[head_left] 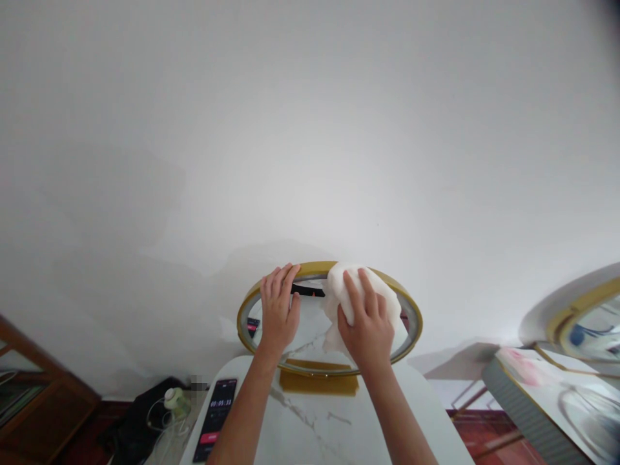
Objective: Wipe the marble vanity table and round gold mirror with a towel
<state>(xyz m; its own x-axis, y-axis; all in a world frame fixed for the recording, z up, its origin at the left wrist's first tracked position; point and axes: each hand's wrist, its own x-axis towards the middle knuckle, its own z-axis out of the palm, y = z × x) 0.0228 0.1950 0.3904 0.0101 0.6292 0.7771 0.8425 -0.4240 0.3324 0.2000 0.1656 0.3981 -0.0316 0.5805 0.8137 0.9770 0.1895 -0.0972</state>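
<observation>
An oval-looking mirror (310, 329) with a gold rim stands on a gold base (318, 382) on a white marbled tabletop (310, 429). My left hand (279, 310) rests on the rim's upper left, fingers over the edge, holding the mirror. Under my right hand (368, 316) a crumpled white cloth (339, 284) is pressed against the right part of the glass and the upper rim. The cloth hides that part of the mirror.
A phone (217, 413) showing a timer lies at the tabletop's left edge. Left of it are a bottle (177, 402), a cable and a black bag (130, 420). On the right, a second table (547, 400) bears another gold-rimmed mirror (591, 320). A white wall (310, 129) rises behind.
</observation>
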